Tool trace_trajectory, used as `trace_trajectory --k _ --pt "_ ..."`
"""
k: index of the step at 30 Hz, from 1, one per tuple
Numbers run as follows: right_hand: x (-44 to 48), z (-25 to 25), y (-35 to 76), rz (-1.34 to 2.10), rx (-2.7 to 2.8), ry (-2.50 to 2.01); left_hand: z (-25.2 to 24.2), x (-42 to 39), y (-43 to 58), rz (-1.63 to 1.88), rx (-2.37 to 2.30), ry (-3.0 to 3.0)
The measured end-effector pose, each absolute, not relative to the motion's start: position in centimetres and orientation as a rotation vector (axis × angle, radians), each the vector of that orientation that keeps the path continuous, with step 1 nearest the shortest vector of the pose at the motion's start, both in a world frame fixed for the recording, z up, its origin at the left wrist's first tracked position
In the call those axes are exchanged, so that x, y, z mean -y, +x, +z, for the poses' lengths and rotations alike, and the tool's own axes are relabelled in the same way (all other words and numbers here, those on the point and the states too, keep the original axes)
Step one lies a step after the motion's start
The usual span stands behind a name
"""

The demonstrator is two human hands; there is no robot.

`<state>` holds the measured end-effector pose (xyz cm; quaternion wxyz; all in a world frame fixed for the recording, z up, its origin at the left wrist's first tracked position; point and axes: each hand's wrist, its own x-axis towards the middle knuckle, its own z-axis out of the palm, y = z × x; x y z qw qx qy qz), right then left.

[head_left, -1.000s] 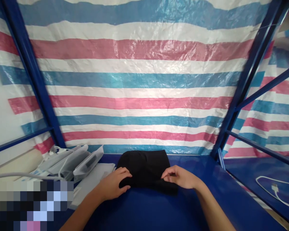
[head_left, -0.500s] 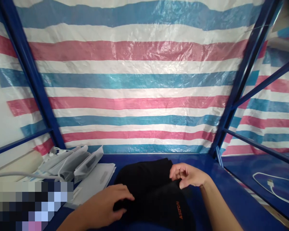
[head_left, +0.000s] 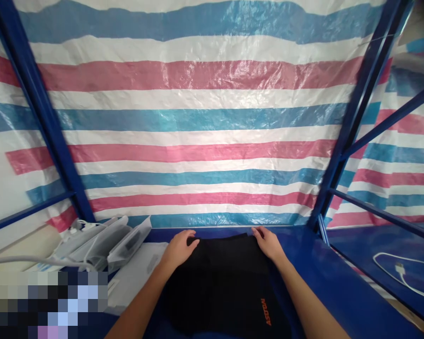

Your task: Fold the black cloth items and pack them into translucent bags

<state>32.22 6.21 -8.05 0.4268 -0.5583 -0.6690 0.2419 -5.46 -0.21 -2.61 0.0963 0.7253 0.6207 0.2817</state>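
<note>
A black garment (head_left: 226, 282) with small orange lettering near its lower right lies spread on the blue table (head_left: 325, 282), reaching toward me. My left hand (head_left: 179, 247) rests on its far left corner, fingers curled over the cloth edge. At the far right corner sits my right hand (head_left: 267, 242), fingers closed on the cloth there. Both hands are close to the striped tarp at the back.
A red, white and blue striped tarp (head_left: 205, 122) hangs on a blue metal frame (head_left: 53, 141) behind the table. Clear plastic bags (head_left: 106, 240) and white packets lie at the left. A white cable (head_left: 403, 270) lies on the blue surface at the right.
The garment has been unfolded toward me, showing the orange lettering. Both hands have moved away from me to its far corners.
</note>
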Motion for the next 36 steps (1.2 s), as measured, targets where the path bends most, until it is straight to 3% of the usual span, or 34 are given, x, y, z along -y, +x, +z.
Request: trace_trajectory --k 11,21,28,36 --pt "-6.2 -9.2 32.8 0.803 1.828 -1.372 -4.1 2.0 -9.1 0.813 -1.822 1.956" --pt "-4.3 -7.1 31.7 1.208 1.379 -1.122 -3.7 2.3 -8.9 1.008 -1.574 1.819" --pt "-3.7 -7.1 33.0 1.429 1.478 -1.200 -4.8 2.0 -9.6 0.852 -1.820 1.822" --pt "-3.7 -5.8 32.3 1.366 1.326 -1.055 -0.7 4.5 -7.9 0.914 -1.290 1.315"
